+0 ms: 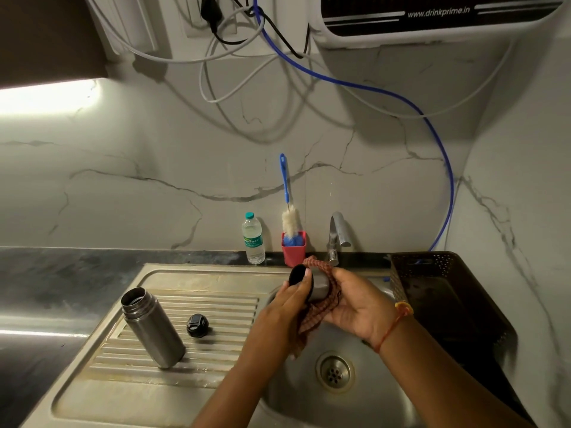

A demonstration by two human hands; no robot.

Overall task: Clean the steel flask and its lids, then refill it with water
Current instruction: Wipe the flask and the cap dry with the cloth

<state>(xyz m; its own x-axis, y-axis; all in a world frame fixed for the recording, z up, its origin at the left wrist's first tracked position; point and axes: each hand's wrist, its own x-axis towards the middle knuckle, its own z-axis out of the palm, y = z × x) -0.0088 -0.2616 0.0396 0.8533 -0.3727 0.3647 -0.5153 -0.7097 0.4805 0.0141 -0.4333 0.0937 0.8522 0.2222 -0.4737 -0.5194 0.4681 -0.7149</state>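
The steel flask [151, 327] stands open and upright on the ribbed drainboard [197, 356], left of the basin. A small black inner lid [197, 325] lies just to its right. Over the basin, my left hand [293, 299] grips the steel cup lid [319, 285] at its dark open end, thumb across the rim. My right hand [355, 301] holds a brown checked cloth [321, 310] wrapped around the lid's body. The cloth's loose end hangs down between my wrists.
The tap [336, 239] stands behind the sink basin [335, 370] with its drain. A red cup [293, 248] holding a blue bottle brush and a plastic water bottle [253, 239] stand at the back. A dark plastic basket [445, 298] sits right of the basin. A water purifier [432, 17] hangs above.
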